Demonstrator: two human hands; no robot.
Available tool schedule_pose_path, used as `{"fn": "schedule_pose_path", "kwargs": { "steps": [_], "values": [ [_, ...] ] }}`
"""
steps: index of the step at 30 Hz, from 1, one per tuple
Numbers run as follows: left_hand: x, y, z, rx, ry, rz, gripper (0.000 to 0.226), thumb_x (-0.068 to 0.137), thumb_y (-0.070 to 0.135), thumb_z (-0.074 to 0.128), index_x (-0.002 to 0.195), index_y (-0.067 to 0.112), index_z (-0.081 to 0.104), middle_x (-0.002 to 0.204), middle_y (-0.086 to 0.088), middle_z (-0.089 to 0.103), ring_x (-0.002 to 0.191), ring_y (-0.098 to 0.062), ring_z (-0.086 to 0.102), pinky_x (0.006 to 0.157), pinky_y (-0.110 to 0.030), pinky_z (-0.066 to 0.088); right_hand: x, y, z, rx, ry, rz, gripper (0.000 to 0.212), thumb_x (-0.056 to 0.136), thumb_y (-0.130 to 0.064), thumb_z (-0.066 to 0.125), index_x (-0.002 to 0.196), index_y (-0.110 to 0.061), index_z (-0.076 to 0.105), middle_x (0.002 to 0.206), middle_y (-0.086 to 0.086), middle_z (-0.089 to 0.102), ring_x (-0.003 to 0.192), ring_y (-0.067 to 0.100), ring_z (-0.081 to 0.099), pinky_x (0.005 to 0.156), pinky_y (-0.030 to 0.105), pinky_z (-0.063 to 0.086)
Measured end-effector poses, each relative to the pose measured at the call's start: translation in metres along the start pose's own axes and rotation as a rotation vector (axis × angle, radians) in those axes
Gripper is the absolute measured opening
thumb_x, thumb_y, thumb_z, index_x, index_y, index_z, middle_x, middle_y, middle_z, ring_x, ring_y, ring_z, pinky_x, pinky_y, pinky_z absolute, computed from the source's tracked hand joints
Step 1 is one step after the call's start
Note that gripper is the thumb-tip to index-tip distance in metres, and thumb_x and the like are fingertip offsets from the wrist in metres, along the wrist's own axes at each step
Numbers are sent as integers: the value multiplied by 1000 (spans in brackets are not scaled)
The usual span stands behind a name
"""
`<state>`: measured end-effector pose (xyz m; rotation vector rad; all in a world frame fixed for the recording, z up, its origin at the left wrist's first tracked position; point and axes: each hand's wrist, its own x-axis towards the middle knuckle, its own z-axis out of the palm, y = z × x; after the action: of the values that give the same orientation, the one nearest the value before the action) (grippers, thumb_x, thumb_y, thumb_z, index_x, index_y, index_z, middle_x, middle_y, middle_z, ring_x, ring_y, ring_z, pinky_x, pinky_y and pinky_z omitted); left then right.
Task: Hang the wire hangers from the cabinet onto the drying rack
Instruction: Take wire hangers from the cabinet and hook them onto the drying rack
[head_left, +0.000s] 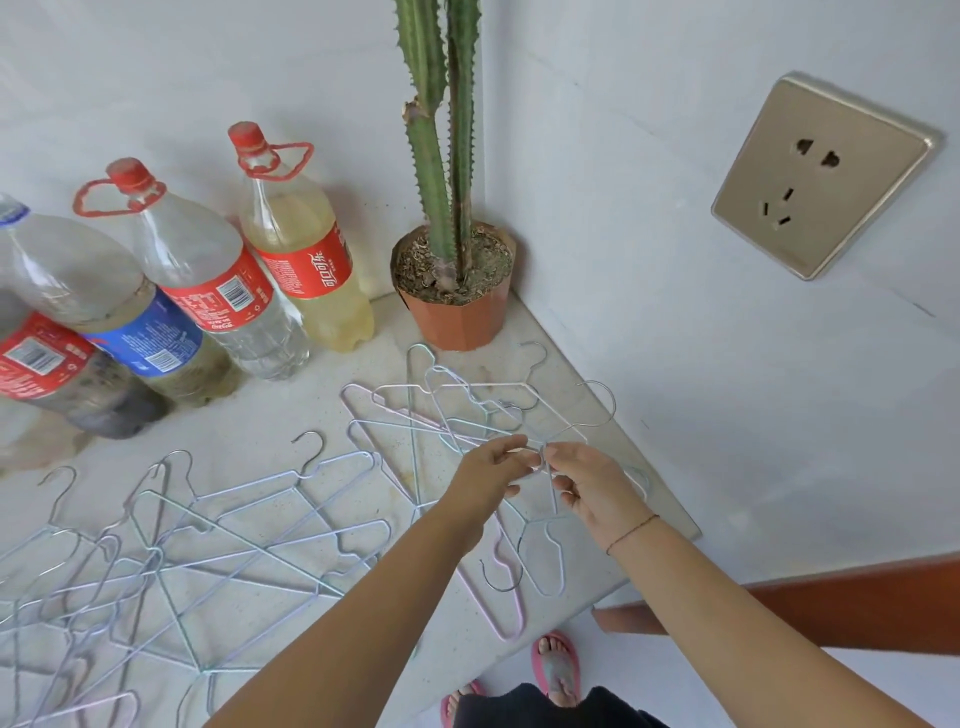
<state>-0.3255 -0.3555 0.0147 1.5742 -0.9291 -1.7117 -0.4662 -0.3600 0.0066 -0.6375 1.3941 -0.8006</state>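
Note:
Several pale wire hangers (223, 540) lie tangled across the speckled cabinet top (291, 410), more of them heaped near the right corner (447, 405). My left hand (493, 467) pinches the wire of one hanger in that heap. My right hand (587, 483) pinches the neck of a hanger just beside it, below its metal hook (602, 405). The two hands almost touch above the cabinet's right edge. No drying rack is in view.
Several large plastic bottles (218, 280) stand along the back wall at left. A potted cactus (452, 280) sits in the corner. A gold wall socket (821, 176) is on the right wall. The floor and my sandalled feet (556, 670) show below.

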Motion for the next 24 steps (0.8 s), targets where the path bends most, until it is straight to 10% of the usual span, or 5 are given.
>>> {"fn": "schedule_pose_path", "kwargs": {
  "steps": [14, 24],
  "values": [
    [-14, 3, -15, -157, 51, 32, 16, 91, 14, 57, 102, 11, 67, 94, -8, 70, 86, -17, 68, 84, -30, 54, -11, -9, 18, -32, -170, -68, 16, 89, -5, 54, 82, -10, 67, 63, 4, 58, 54, 11, 51, 56, 20, 43],
    [-55, 12, -119, -279, 286, 105, 15, 93, 18, 53, 97, 18, 67, 71, 7, 73, 65, -4, 67, 68, -20, 49, 19, 16, 66, -866, -311, -369, 17, 78, -9, 60, 89, -14, 72, 91, -4, 69, 84, 3, 63, 78, 16, 47]
  ]
}}
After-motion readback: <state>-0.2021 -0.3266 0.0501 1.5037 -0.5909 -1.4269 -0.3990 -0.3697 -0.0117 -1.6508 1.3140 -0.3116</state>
